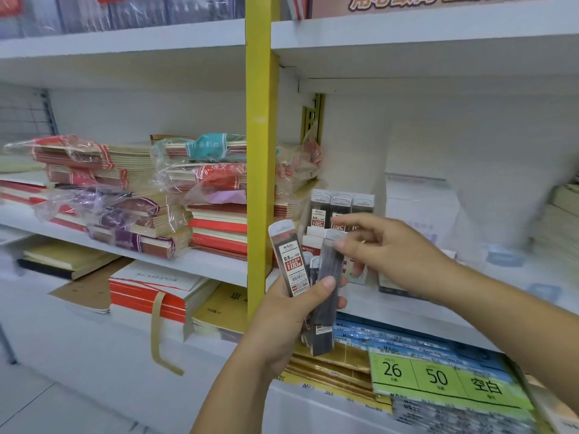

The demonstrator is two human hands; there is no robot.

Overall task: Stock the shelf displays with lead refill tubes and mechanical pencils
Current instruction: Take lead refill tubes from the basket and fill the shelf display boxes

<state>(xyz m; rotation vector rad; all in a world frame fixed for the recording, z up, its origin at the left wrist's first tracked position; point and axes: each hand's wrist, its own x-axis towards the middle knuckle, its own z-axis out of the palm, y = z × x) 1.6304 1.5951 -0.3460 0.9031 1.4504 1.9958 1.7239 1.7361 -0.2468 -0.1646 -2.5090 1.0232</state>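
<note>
Far left, wrapped notebook stacks (131,195) sit on the white shelf (213,261). Past the yellow post (258,151), the left hand (291,311) grips a fanned bundle of lead refill tubes (289,258), thumb across them. The right hand (385,249) pinches the top of one dark tube (329,308) in that bundle. Just behind, more boxed refills (341,209) stand upright on the shelf. A green price card (438,377) lies near right.

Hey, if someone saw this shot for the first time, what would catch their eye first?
Probably the hands at centre: the left hand grips a bunch of lead refill tubes while the right hand pinches the top of one dark tube. Behind them a bright yellow post splits the shelving, with wrapped notebook stacks on its left.
</note>
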